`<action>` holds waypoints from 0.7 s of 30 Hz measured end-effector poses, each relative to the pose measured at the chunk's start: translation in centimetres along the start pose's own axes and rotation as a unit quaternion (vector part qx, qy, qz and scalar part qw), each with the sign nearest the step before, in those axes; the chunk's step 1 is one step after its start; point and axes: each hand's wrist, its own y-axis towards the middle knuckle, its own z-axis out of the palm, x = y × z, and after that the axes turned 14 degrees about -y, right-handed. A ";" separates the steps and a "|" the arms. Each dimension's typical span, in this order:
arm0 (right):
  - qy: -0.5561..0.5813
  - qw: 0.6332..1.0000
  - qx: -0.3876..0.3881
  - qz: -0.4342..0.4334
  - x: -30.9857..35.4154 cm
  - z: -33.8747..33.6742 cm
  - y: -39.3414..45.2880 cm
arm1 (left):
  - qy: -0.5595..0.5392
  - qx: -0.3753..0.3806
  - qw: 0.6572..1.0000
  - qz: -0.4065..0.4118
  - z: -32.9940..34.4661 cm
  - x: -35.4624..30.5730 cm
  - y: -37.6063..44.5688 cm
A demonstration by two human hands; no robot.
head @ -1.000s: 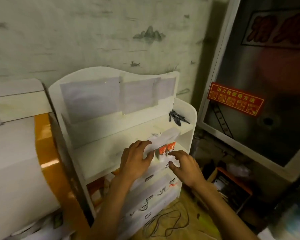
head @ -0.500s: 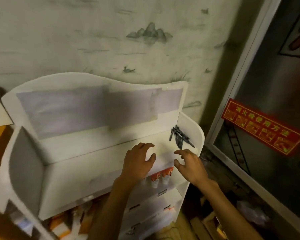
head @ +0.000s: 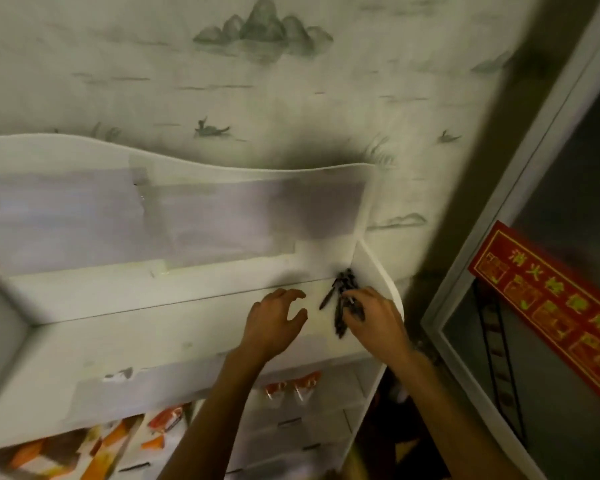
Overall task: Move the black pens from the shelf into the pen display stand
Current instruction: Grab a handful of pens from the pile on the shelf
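Black pens (head: pixel 340 299) lie in a loose bundle at the far right corner of the shelf (head: pixel 174 327), right against the curved right side panel (head: pixel 383 275). One pen sticks out to the left of the bundle, angled. Motion blur, can't count them.

My right hand (head: pixel 374 317) is on the bundle, fingers curled down over the near ends of the pens; looks like I'm pinching them, grip partly hidden by my own knuckles. My left hand (head: pixel 274 320) is just left of the pens, apart from them, fingers loosely bent and spread, thumb out, holding nothing, hovering over or resting on the shelf board, can't tell which.

Shelf is white, wavy-topped back board (head: pixel 222 168) with pale grey taped-over patches (head: pixel 187 220). Below the shelf's front edge, near side: lower tiers of the pen display stand (head: pixel 302 431), white, with a few small dark marks on the tier fronts. Two small packets with orange-red tops (head: pixel 293 388) sit on the upper tier. Orange and white packaging (head: pixel 94 448) at near left, blurred.

Behind it all, wallpaper with ink-style mountains (head: pixel 260 29) and a small boat (head: pixel 210 129). Right side: metal-framed cabinet door (head: pixel 499 271) with a red sign (head: pixel 551 303) in yellow characters.
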 end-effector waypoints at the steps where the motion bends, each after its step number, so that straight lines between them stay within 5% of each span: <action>1: 0.006 1.000 -0.001 -0.010 -1.1 -0.2 0.8 | 0.002 -0.003 1.000 -0.010 0.9 -0.3 0.9; 21: 0.040 0.998 0.013 -0.053 -10.8 -1.7 9.2 | 0.065 0.028 0.982 -0.177 15.5 0.9 11.9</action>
